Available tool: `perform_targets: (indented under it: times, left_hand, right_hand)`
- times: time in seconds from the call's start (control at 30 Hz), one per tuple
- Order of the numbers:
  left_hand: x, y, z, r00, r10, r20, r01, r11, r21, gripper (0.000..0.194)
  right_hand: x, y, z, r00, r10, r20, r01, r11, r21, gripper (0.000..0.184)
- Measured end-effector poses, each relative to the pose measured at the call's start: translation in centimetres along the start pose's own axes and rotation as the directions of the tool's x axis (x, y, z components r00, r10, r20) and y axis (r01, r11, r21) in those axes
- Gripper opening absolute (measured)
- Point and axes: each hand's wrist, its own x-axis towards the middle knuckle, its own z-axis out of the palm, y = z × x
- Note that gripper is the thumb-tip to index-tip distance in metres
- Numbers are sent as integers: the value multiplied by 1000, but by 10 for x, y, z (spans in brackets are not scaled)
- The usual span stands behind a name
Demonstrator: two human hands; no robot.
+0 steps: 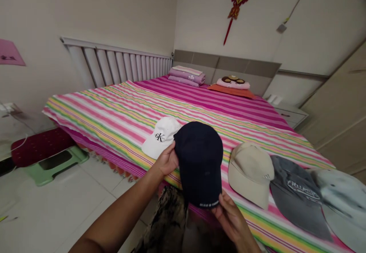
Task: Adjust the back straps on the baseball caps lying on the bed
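Observation:
A dark navy baseball cap [198, 161] is held up over the near edge of the bed, its brim towards me with small white lettering along the rim. My left hand [168, 159] grips its left side, thumb on top. At the brim's lower right corner, my right hand [228, 215] pinches the edge. Behind and left of it lies a white cap [162, 135] with black letters on the front. To the right, a beige cap [251, 169], a dark grey cap [297, 196] with white script and a pale grey-green cap [343, 199] lie in a row.
The bed [114, 108] has a striped cover. Folded bedding [187, 76] and a pillow [233, 83] lie near the headboard [197, 58]. A radiator [114, 64] runs along the left wall. On the floor at left stands a green stool [54, 165] beside a dark red roll [40, 146].

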Motion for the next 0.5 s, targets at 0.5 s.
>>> perform_targets:
  times: [0.5]
  left_hand:
    - [-57,-9,59,965,-202,168,140,936,322,23]
  right_hand:
    - [-28,-62,68,913,-175,369,372,726,-578,41]
